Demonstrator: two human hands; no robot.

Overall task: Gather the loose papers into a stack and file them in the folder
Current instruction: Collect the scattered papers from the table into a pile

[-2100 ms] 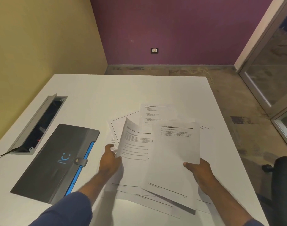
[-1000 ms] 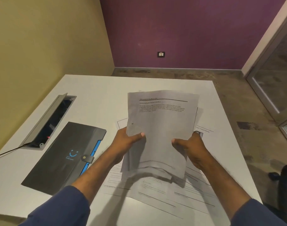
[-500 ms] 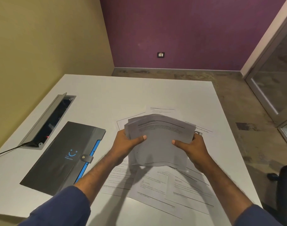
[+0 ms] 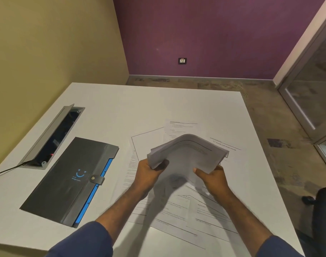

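A bundle of white printed papers (image 4: 188,154) is held above the table, bent over so its top edge curls away from me. My left hand (image 4: 149,172) grips its left side and my right hand (image 4: 211,178) grips its right side. Several loose sheets (image 4: 177,212) lie spread on the white table (image 4: 121,112) below and around my hands, some overlapping. A dark grey folder (image 4: 73,179) with a blue edge, a blue smile logo and a snapped strap lies shut to the left of my left hand.
An open grey cable hatch (image 4: 52,134) with a black cable sits in the table's left part. The table's right edge drops to a concrete floor. A black chair (image 4: 325,204) stands at the lower right. A glass door is at far right.
Both hands picked up sheets and held them upright, then tipped the bundle forward and down; it now bends over, lower and nearer the table. The folder has not moved.
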